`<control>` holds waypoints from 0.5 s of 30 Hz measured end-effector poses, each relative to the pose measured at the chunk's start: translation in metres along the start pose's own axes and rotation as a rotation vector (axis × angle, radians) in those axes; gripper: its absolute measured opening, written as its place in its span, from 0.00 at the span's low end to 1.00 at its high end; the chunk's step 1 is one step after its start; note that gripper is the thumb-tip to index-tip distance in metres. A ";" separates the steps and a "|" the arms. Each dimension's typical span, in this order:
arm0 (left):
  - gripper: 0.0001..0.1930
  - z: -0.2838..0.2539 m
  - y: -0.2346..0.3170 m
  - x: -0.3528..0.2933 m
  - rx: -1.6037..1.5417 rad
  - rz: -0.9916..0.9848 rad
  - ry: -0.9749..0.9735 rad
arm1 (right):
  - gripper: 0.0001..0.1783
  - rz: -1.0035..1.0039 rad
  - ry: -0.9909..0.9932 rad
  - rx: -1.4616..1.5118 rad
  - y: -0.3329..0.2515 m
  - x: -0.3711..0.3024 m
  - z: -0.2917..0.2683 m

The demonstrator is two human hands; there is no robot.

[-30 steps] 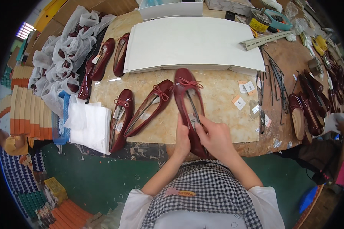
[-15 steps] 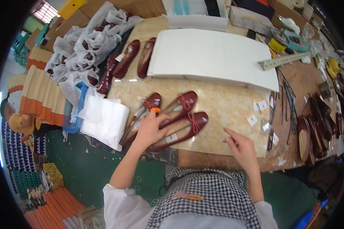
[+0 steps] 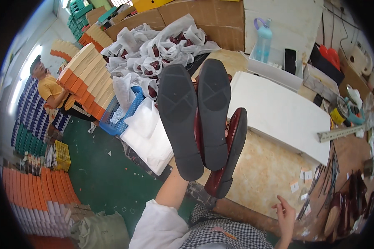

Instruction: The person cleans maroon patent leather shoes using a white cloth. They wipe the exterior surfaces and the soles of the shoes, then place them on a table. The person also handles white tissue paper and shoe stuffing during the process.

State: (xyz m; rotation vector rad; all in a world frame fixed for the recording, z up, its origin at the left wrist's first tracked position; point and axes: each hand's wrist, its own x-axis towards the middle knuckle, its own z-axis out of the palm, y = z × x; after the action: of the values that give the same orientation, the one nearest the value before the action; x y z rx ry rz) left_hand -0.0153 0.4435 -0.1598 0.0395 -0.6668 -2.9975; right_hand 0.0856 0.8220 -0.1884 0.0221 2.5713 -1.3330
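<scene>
Left shoe point(image 3: 178, 97): raised, toe up, its long dark grey sole turned to the camera; squared-off toe, crossing lines over the forefoot, low heel at the bottom
Middle shoe point(image 3: 214, 89): just beside it, sole likewise to the camera, with the same crossing lines and low heel; glossy dark red upper shows between the two
Right shoe point(image 3: 237, 133): tilted on edge, toe up and leaning right, so both its shiny dark red side and its dark sole show
Place: the three are bunched above the near part of the table point(image 3: 262, 170), between white tissue point(image 3: 147, 141) on the left and white sheets point(image 3: 280, 112) on the right
Left hand: hidden behind the shoes; the left forearm point(image 3: 173, 189) runs up to them from a white sleeve point(image 3: 162, 224); cannot tell how its fingers are set
Right hand point(image 3: 284, 213): low over the table's near edge, fingers parted and loosely bent, index straightest; empty, well apart from the three shoes; cannot tell whether it touches the tabletop
Beyond right hand: small tags point(image 3: 295, 186), then thin dark rods point(image 3: 330, 182) and more dark red pairs point(image 3: 340, 211)
Tissue side: blue basket point(image 3: 116, 110) next to it, bagged shoes point(image 3: 153, 54) heaped behind
Behind sheets: bottle point(image 3: 263, 41) and phone point(image 3: 290, 61) in a white box point(image 3: 274, 74)
</scene>
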 end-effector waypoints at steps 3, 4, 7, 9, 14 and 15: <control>0.20 0.000 -0.001 0.011 -0.009 0.018 -0.022 | 0.19 0.023 0.004 -0.013 -0.002 0.008 -0.003; 0.19 -0.001 -0.001 0.014 -0.007 0.020 -0.022 | 0.19 0.043 0.004 -0.020 -0.004 0.009 -0.004; 0.19 -0.002 0.003 0.021 -0.005 0.039 -0.033 | 0.19 0.058 -0.020 -0.039 -0.004 0.016 -0.001; 0.18 -0.004 0.006 0.024 -0.010 0.051 -0.038 | 0.19 0.054 -0.039 -0.052 -0.006 0.023 0.002; 0.17 -0.007 0.022 0.031 0.033 0.079 -0.050 | 0.20 -0.107 -0.117 -0.202 -0.004 0.025 0.003; 0.17 -0.005 0.029 0.039 0.082 0.080 -0.058 | 0.18 -0.107 -0.121 -0.191 0.002 0.027 0.003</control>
State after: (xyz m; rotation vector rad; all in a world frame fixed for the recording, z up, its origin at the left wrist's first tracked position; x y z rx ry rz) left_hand -0.0522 0.4128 -0.1526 -0.0687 -0.7782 -2.9040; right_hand 0.0607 0.8183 -0.1980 -0.2270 2.6152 -1.0800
